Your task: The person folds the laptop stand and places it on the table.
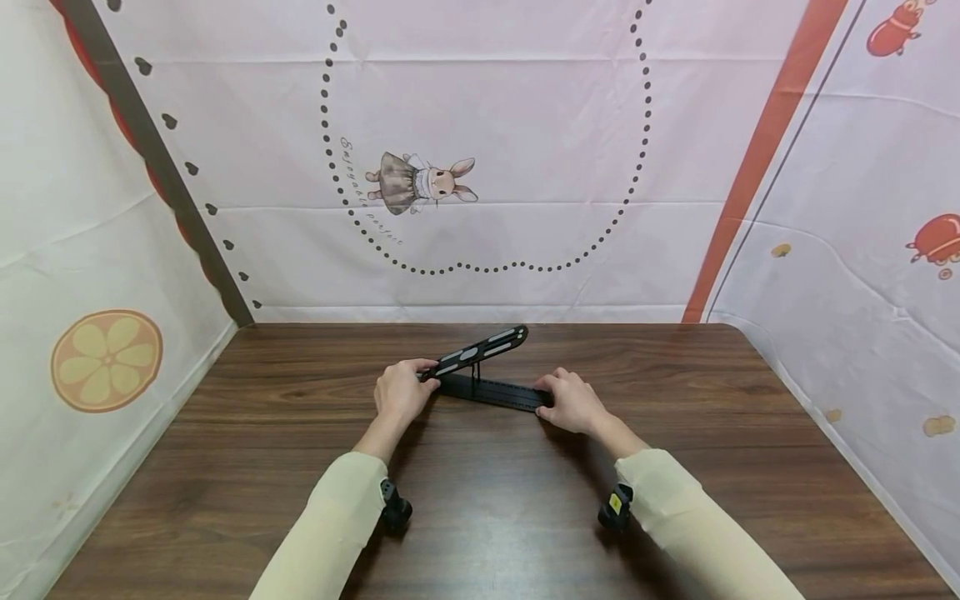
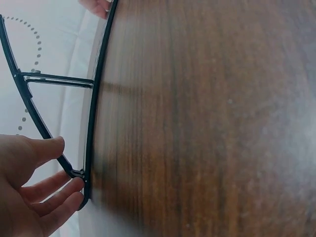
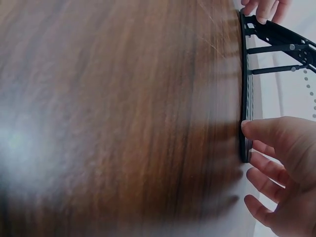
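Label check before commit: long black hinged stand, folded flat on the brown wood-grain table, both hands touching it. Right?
Not folded flat: the long black hinged stand is open, its upper panel raised on struts, per the right wrist view. Rest stands.

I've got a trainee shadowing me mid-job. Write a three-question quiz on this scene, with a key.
1. Which part of the black stand does the right hand hold?
A) the hinged end
B) the free end of the base

2. Fill in: partway along, thin ____ link the upper arm to the base.

3. True or false: the left hand is clear of the stand.

Key:
1. B
2. struts
3. False; the left hand grips it near the hinge.
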Motion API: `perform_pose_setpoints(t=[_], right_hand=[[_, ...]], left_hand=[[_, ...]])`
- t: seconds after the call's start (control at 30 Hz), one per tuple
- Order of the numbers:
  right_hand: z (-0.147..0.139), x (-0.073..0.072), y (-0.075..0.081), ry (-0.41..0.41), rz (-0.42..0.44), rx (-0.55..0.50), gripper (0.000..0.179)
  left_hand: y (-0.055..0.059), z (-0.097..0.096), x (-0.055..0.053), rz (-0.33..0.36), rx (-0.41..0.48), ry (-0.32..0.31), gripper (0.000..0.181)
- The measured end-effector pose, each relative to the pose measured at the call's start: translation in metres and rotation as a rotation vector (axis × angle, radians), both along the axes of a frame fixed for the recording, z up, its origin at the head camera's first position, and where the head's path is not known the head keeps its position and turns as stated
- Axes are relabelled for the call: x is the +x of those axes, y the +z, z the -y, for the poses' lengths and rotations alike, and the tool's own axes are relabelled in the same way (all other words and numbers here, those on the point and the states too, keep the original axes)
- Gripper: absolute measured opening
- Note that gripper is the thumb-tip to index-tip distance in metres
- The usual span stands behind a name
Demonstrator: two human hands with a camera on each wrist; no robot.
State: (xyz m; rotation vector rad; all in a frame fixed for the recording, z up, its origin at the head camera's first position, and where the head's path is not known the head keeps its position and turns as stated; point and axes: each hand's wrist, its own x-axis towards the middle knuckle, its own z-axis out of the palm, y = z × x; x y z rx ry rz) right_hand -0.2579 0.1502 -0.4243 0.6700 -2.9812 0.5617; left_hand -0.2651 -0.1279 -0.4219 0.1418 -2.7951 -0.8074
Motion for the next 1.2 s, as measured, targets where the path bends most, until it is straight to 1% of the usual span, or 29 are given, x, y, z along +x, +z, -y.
perform_pose_setpoints(t=[0.2, 0.33, 0.63, 0.87, 1.03, 1.2], right_hand=[[-0.002, 0.005, 0.001, 0.032, -0.025, 0.008, 0.035], [-0.004, 0.007, 0.001, 0.053, -0.025, 0.009, 0.034], [-0.008, 0.013, 0.002, 0.107, -0.038, 0.023, 0.034], [-0.009, 0.019, 0.003, 0.146, -0.076, 0.008, 0.034], [-0.01, 0.022, 0.002, 0.173, -0.082, -0.004, 0.034], [-0.009, 0.025, 0.0, 0.216, -0.083, -0.016, 0.033]], left_hand=[[-0.001, -0.002, -0.001, -0.022, 0.015, -0.01, 0.025], [-0.001, -0.004, -0.002, -0.038, 0.019, -0.01, 0.024], [0.0, -0.009, -0.003, -0.074, 0.008, -0.013, 0.024], [-0.002, -0.011, -0.006, -0.081, 0.031, -0.038, 0.024], [-0.005, -0.011, -0.009, -0.087, 0.042, -0.063, 0.025], [-0.007, -0.01, -0.011, -0.085, 0.066, -0.086, 0.023]])
